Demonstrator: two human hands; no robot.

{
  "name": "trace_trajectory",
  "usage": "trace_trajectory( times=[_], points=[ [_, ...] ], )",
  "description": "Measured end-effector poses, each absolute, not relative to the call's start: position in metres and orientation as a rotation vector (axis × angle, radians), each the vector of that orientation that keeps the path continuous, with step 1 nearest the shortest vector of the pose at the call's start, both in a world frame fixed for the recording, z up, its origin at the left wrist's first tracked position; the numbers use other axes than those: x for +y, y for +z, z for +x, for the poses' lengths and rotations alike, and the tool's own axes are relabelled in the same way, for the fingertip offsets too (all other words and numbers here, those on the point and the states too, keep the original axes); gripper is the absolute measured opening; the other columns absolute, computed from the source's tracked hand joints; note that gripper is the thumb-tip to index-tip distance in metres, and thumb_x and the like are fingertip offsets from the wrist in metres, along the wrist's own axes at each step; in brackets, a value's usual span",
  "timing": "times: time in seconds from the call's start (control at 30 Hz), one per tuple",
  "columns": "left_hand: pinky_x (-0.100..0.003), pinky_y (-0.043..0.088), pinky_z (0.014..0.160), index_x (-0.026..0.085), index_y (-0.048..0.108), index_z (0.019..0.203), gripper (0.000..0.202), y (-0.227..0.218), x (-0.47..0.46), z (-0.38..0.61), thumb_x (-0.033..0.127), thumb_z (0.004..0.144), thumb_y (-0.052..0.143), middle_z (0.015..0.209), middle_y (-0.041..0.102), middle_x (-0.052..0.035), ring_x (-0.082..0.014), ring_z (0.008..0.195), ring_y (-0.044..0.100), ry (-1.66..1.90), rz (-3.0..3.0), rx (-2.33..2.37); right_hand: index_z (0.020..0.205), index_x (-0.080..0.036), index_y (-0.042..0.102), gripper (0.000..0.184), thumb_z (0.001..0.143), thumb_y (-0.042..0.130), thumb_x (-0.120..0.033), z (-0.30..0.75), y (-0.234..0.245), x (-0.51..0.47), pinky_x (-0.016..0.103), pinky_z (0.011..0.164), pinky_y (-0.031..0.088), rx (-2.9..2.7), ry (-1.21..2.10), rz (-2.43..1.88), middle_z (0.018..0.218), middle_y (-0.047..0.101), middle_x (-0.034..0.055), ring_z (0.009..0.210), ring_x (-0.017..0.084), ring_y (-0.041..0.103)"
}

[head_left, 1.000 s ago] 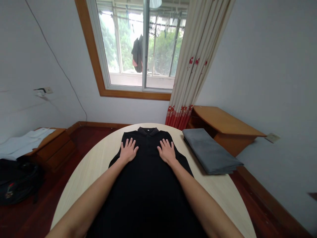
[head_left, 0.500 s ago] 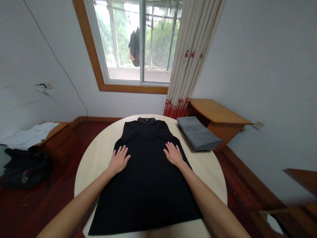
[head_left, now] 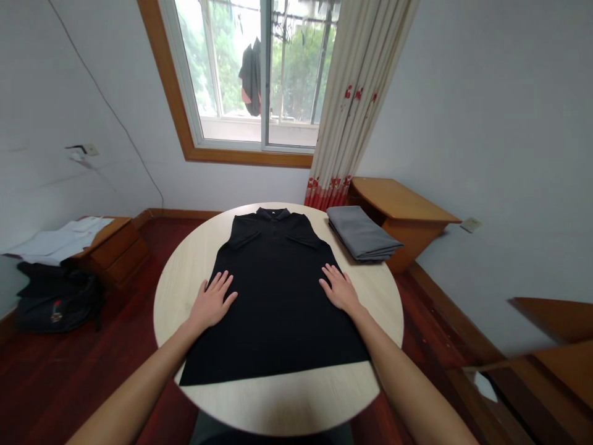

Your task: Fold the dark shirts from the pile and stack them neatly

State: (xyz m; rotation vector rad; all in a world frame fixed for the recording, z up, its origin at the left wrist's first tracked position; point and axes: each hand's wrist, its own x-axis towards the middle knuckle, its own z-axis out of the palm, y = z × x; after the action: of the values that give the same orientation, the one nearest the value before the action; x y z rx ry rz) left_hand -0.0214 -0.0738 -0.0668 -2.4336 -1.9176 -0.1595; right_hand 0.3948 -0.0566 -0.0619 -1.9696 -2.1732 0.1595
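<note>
A black short-sleeved polo shirt (head_left: pixel 278 303) lies spread flat, collar at the far side and hem toward me, on a round pale wooden table (head_left: pixel 287 405). My left hand (head_left: pixel 214 303) rests flat on the shirt's left side edge, fingers spread. On the opposite side edge, my right hand (head_left: pixel 340 289) lies palm down with its fingers apart. Neither hand grips the cloth. Both short sleeves are laid inward over the shirt's front.
Folded grey cloth (head_left: pixel 364 232) sits at the table's far right. Behind it stands a wooden desk (head_left: pixel 407 201) by the curtain (head_left: pixel 356 93). A low wooden cabinet (head_left: pixel 115 253) with papers and a black bag (head_left: pixel 60 303) are on the left.
My view has shifted so the shirt and table appear higher, with the near table edge now showing. Both hands have slid down along the shirt's sides toward the hem, staying flat.
</note>
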Motion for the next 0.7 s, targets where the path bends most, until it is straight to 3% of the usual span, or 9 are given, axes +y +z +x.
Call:
trace_trajectory(
  times=[0.1, 0.2, 0.33, 0.43, 0.5, 0.57, 0.63, 0.7],
  points=[
    [-0.052, 0.032, 0.114, 0.014, 0.046, 0.149, 0.062, -0.060, -0.087, -0.023, 0.049, 0.100, 0.031, 0.160, 0.034, -0.0131, -0.0307, 0.146, 0.033, -0.198, -2.286, -2.025, 0.146, -0.015, 0.049, 0.053, 0.102, 0.036, -0.041, 0.395, -0.059, -0.060, 0.050, 0.120, 0.020, -2.103, 0.141, -2.028, 0.158, 0.037, 0.0120, 0.147, 0.026, 0.031],
    [-0.046, 0.045, 0.103, 0.009, 0.052, 0.143, 0.063, -0.047, -0.099, -0.021, 0.050, 0.098, 0.035, 0.149, 0.048, -0.0195, -0.0336, 0.133, 0.048, -0.217, -2.144, -2.135, 0.140, -0.014, 0.055, 0.050, 0.100, 0.041, -0.042, 0.380, -0.053, -0.058, 0.049, 0.119, 0.023, -2.079, 0.131, -1.952, 0.153, 0.045, 0.0134, 0.143, 0.027, 0.038],
    [-0.039, 0.052, 0.085, 0.010, 0.050, 0.143, 0.062, -0.034, -0.109, -0.024, 0.049, 0.095, 0.042, 0.131, 0.060, -0.0195, -0.0319, 0.111, 0.063, -0.216, -2.095, -2.375, 0.133, -0.016, 0.059, 0.045, 0.098, 0.046, -0.041, 0.354, -0.049, -0.055, 0.046, 0.116, 0.028, -2.047, 0.139, -1.801, 0.145, 0.054, 0.0131, 0.135, 0.026, 0.047],
    [-0.036, 0.051, 0.081, 0.012, 0.051, 0.139, 0.059, -0.033, -0.108, -0.032, 0.045, 0.090, 0.050, 0.126, 0.064, -0.0179, -0.0305, 0.106, 0.066, -0.296, -2.115, -2.546, 0.129, -0.017, 0.060, 0.040, 0.097, 0.047, -0.037, 0.341, -0.053, -0.059, 0.045, 0.114, 0.030, -1.962, 0.129, -1.740, 0.137, 0.060, 0.0125, 0.128, 0.025, 0.052],
    [-0.033, 0.050, 0.078, 0.015, 0.060, 0.124, 0.048, -0.034, -0.106, -0.039, 0.044, 0.085, 0.057, 0.113, 0.071, -0.0139, -0.0286, 0.100, 0.068, -0.383, -2.159, -2.647, 0.127, -0.018, 0.061, 0.038, 0.097, 0.048, -0.036, 0.339, -0.057, -0.064, 0.043, 0.112, 0.032, -1.935, 0.127, -1.698, 0.131, 0.063, 0.0118, 0.123, 0.024, 0.055],
    [-0.031, 0.049, 0.070, 0.017, 0.066, 0.097, 0.034, -0.034, -0.105, -0.046, 0.046, 0.079, 0.061, 0.092, 0.074, -0.0094, -0.0270, 0.086, 0.069, -0.432, -2.228, -2.766, 0.124, -0.018, 0.062, 0.036, 0.096, 0.049, -0.035, 0.341, -0.059, -0.068, 0.042, 0.110, 0.033, -1.942, 0.125, -1.663, 0.127, 0.065, 0.0113, 0.120, 0.024, 0.056],
    [-0.031, 0.048, 0.064, 0.019, 0.062, 0.075, 0.029, -0.031, -0.106, -0.050, 0.048, 0.075, 0.063, 0.075, 0.072, -0.0064, -0.0260, 0.075, 0.068, -0.509, -2.330, -2.858, 0.120, -0.017, 0.064, 0.033, 0.095, 0.051, -0.034, 0.346, -0.061, -0.069, 0.041, 0.108, 0.035, -1.946, 0.119, -1.656, 0.124, 0.066, 0.0109, 0.117, 0.024, 0.058],
    [-0.031, 0.048, 0.061, 0.020, 0.057, 0.068, 0.030, -0.026, -0.111, -0.054, 0.049, 0.069, 0.066, 0.069, 0.070, -0.0049, -0.0255, 0.071, 0.067, -0.669, -2.414, -2.929, 0.117, -0.017, 0.066, 0.031, 0.095, 0.051, -0.034, 0.350, -0.061, -0.069, 0.040, 0.105, 0.037, -1.938, 0.124, -1.666, 0.120, 0.067, 0.0105, 0.114, 0.024, 0.059]
  ],
)
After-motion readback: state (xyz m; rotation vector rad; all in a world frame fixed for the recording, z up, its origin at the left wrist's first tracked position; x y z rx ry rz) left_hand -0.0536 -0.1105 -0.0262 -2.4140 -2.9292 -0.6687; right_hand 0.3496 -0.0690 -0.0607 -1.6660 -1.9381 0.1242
